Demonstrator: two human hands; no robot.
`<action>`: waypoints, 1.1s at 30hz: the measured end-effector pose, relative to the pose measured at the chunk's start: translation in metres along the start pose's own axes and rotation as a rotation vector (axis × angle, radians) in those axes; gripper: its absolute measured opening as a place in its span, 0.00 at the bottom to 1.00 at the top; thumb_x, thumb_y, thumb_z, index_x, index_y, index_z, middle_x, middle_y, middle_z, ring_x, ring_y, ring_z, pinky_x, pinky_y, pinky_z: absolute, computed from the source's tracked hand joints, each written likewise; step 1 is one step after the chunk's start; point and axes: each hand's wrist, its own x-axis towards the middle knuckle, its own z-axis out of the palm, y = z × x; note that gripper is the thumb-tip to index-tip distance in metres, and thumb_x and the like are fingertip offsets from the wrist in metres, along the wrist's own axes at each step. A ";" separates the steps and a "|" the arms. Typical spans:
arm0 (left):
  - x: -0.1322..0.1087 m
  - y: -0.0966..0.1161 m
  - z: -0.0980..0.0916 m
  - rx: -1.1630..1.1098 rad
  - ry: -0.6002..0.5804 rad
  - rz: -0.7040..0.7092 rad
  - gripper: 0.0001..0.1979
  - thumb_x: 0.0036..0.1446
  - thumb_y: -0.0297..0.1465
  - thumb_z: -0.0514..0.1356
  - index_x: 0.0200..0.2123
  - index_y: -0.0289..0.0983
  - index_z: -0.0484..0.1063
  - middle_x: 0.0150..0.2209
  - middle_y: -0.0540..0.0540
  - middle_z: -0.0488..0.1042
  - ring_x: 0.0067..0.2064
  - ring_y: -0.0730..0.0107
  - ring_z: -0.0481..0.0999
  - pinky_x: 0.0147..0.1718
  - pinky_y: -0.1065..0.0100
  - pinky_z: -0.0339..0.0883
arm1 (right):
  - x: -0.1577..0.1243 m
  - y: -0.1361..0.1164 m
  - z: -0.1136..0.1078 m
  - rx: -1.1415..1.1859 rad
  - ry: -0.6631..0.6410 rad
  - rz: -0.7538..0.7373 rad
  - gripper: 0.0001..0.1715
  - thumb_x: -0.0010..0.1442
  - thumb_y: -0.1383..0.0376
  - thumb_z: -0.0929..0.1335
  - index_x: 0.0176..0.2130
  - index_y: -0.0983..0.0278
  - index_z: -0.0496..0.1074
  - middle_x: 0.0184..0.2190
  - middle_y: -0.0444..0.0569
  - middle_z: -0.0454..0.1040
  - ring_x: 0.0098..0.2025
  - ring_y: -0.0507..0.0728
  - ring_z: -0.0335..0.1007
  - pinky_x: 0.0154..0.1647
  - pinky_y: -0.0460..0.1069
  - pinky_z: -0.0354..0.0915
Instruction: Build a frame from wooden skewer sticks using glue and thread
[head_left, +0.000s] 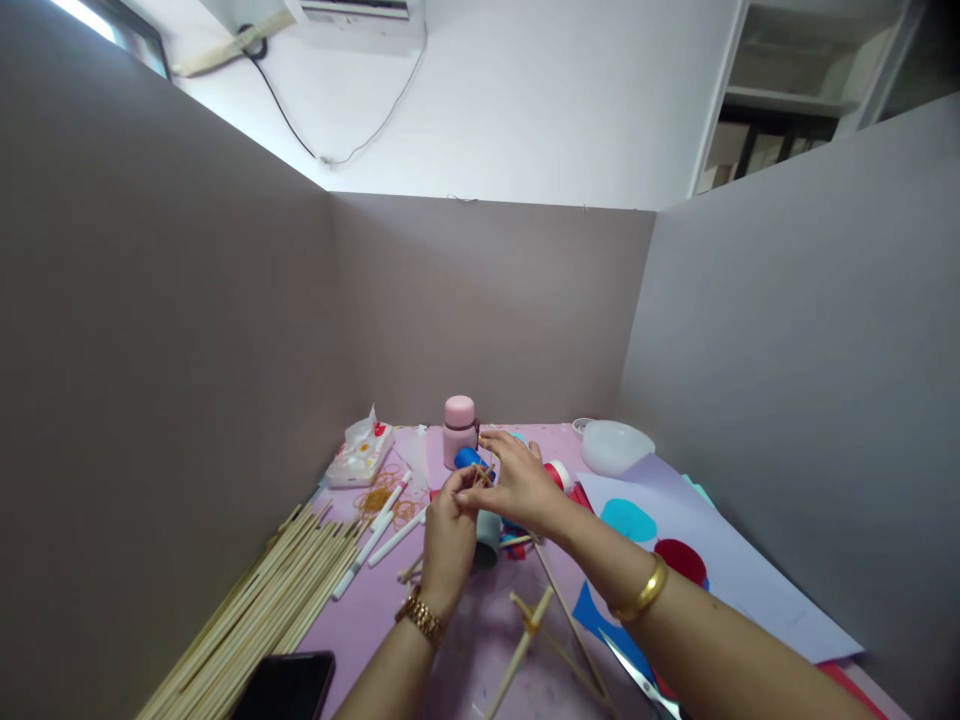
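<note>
My left hand [450,530], with a watch at the wrist, is closed on the crossed ends of thin wooden sticks [485,474]. My right hand [521,485], with a gold bangle on the forearm, reaches over from the right. Its thumb lies against the stick joint and its fingers arch above it, on what looks like a thin rubber band; the band is hard to make out. Below my hands, more sticks of the frame slant down, tied with a rubber band knot [532,625]. My hands partly hide the frame.
Long wooden sticks [262,610] and a phone [285,688] lie at left. Rubber bands [379,498], white markers [364,555] and a tissue pack [360,458] lie beyond. A pink flask [459,430] stands behind. Scissors [637,675], paper [720,560] and a white bowl [615,447] are at right.
</note>
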 end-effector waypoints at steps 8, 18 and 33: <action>-0.001 0.003 0.001 -0.008 0.004 0.032 0.16 0.47 0.23 0.53 0.39 0.35 0.74 0.39 0.42 0.79 0.41 0.62 0.76 0.39 0.65 0.66 | 0.012 -0.010 -0.010 -0.221 -0.166 -0.095 0.24 0.44 0.52 0.74 0.36 0.65 0.72 0.48 0.60 0.71 0.52 0.70 0.63 0.54 0.73 0.43; -0.003 0.002 0.003 -0.045 0.006 0.039 0.16 0.47 0.22 0.54 0.39 0.36 0.73 0.40 0.43 0.79 0.43 0.63 0.76 0.43 0.65 0.66 | 0.011 -0.006 -0.016 -0.232 -0.270 -0.033 0.18 0.44 0.54 0.74 0.31 0.64 0.74 0.37 0.53 0.76 0.43 0.66 0.69 0.48 0.63 0.55; 0.001 -0.006 0.003 -0.035 0.009 -0.005 0.09 0.56 0.34 0.57 0.40 0.38 0.71 0.41 0.43 0.77 0.44 0.61 0.76 0.44 0.62 0.67 | -0.013 0.039 -0.031 0.147 -0.168 -0.071 0.08 0.55 0.62 0.69 0.29 0.63 0.78 0.28 0.48 0.75 0.33 0.58 0.67 0.48 0.58 0.54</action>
